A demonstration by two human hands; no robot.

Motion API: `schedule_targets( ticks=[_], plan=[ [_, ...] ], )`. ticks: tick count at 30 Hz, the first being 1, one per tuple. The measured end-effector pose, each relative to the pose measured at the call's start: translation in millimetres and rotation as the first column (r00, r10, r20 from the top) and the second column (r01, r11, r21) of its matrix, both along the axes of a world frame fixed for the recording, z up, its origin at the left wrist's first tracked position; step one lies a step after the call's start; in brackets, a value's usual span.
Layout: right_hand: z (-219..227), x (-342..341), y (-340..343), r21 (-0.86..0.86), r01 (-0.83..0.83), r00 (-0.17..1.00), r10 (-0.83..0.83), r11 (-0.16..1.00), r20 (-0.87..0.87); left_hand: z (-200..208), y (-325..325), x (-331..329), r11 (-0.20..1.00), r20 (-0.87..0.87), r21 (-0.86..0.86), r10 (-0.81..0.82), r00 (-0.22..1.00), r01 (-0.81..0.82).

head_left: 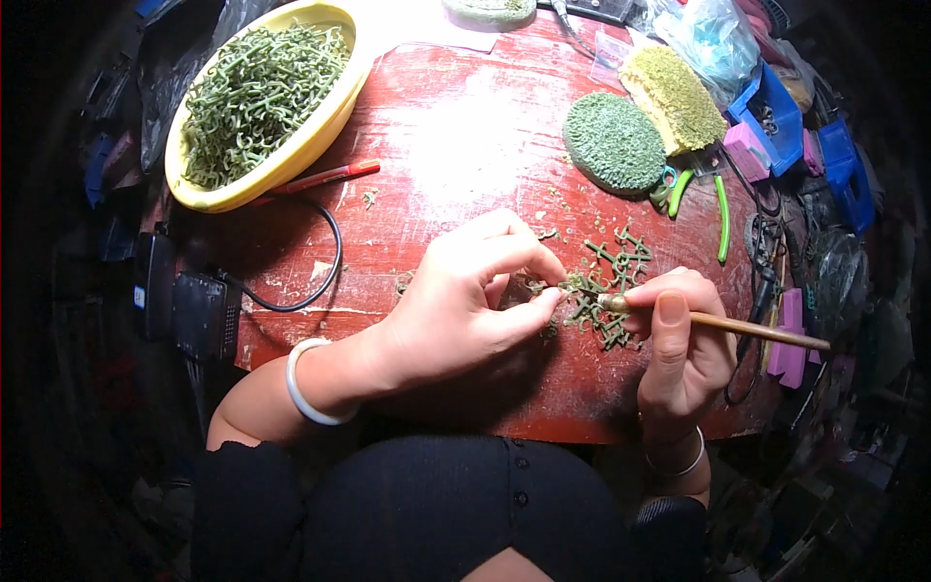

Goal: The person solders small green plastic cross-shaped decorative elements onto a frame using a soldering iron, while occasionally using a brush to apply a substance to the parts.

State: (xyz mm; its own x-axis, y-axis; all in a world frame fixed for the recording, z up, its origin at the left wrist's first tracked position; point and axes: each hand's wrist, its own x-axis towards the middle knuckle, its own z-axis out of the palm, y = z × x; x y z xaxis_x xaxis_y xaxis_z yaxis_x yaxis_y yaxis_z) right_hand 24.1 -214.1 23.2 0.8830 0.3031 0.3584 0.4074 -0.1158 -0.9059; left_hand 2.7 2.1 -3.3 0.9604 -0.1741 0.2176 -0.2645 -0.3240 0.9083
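Observation:
My left hand (465, 296) is closed in a pinch near the middle of the red table, thumb and forefinger together at a small green piece. My right hand (679, 354) grips a slim wooden-handled tool (761, 331) with a brass-coloured front end. That end points left, close to my left fingertips; its very tip is hard to make out. Between and beyond my hands lies a loose scatter of small branched green pieces (630, 257). My left fingers partly hide the pinched piece.
A yellow bowl (361, 82) heaped with green pieces stands far left, beside a red pen-like tool (335, 176). At right are a round green textured pad (613, 143), a yellow-green block (679, 95), green handles (722, 218) and blue bins (771, 116). A black box (206, 315) trails a cable at left.

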Motion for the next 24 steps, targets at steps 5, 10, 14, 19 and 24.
schedule_targets(
  ticks=[5,10,14,19,24],
  plan=[
    [-1.5,-0.5,0.8,-0.153,-0.024,0.988,0.046,0.988,0.146,1.1,-0.3,-1.5,1.0,-0.011,-0.015,0.007,1.0,-0.007],
    [-0.8,0.1,3.0,-0.183,-0.026,0.978,0.063,0.983,0.199,-1.3,-1.3,-2.1,0.999,-0.02,-0.031,0.012,1.0,-0.013],
    [-2.9,-0.5,3.4,-0.194,-0.028,0.976,0.069,0.981,0.208,-2.4,-0.6,-1.3,1.0,0.018,-0.004,0.0,1.0,0.0],
    [-0.5,4.0,2.3,0.166,-0.044,0.997,0.054,0.985,-0.057,-2.7,1.0,0.9,0.998,0.061,-0.052,-0.015,0.998,0.018],
    [-3.4,3.4,2.7,0.215,0.112,0.993,-0.103,0.97,-0.054,8.1,3.2,2.7,0.884,-0.259,-0.467,-0.143,0.955,0.006]
  ],
)
